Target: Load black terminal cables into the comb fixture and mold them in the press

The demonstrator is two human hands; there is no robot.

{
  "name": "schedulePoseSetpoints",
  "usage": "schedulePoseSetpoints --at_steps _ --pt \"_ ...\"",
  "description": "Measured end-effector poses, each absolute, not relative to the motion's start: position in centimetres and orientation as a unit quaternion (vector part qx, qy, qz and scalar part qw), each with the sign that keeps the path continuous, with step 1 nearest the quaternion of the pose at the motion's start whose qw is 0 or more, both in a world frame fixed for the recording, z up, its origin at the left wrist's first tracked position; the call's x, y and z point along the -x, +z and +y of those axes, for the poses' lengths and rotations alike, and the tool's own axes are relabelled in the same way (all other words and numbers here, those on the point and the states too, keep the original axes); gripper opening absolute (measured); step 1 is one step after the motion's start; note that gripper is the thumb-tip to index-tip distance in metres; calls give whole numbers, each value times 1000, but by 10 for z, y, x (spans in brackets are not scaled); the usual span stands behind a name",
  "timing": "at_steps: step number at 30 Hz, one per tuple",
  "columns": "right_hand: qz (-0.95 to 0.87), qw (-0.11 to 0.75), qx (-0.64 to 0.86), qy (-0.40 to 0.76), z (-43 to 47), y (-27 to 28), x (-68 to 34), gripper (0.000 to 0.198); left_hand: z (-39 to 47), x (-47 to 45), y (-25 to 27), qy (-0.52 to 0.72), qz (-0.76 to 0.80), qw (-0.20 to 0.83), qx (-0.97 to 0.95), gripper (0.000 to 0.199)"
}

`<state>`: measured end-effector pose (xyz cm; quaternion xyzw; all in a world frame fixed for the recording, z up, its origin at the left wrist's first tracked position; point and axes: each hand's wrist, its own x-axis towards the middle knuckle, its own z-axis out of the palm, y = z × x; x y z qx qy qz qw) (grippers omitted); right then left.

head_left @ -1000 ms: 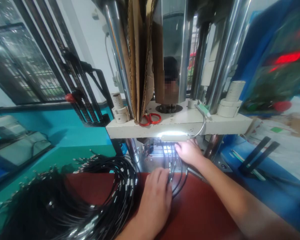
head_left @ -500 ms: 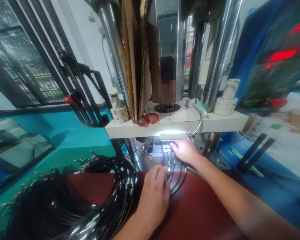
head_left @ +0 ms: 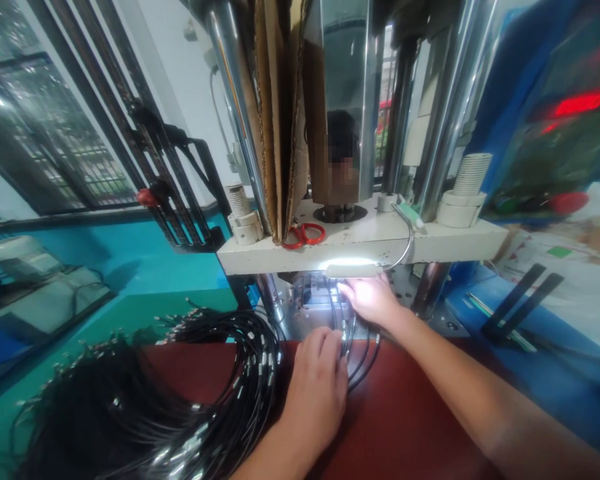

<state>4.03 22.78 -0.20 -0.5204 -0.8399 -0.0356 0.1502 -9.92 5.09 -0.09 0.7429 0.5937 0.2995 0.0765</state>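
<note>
Several black cables (head_left: 365,369) with small silver metal fittings run from the metal block (head_left: 313,297) under the press back to my left hand (head_left: 317,383). The fingers of that hand are curled around the cables, just above the red-brown work surface (head_left: 405,420). Farther in, my right hand (head_left: 373,300) reaches beneath the bright lamp (head_left: 353,269), beside the block and over the cables. Its thumb points left toward the lit block, while the lamp and the press plate hide most of its other fingers. Whether it grips anything is not visible.
At left lies a large coiled bundle of black cables (head_left: 265,347). Red-handled scissors (head_left: 313,233) and upright cardboard (head_left: 275,133) sit on the pale press plate (head_left: 290,258). Steel columns flank the work area. At right are a control panel (head_left: 545,153) and dark bars (head_left: 525,300).
The whole view has shifted slightly, so the scene sits a little farther right. Against the metal block, my right hand has moved slightly left. My left hand stays on the cables.
</note>
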Motion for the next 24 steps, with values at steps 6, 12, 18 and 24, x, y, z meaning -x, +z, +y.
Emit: schedulePoseSetpoints --at_steps 6,12,18,24 --pt "-843 140 519 -25 229 13 -33 55 51 100 -1 293 599 79 -741 33" --pt "-847 134 515 -8 224 17 -22 46 48 98 -1 288 601 92 -740 31" --pt "-854 125 505 1 226 16 -17 44 49 97 2 297 597 90 -740 30" --pt "-852 136 506 -4 221 25 -12 34 49 100 -1 304 595 84 -739 32"
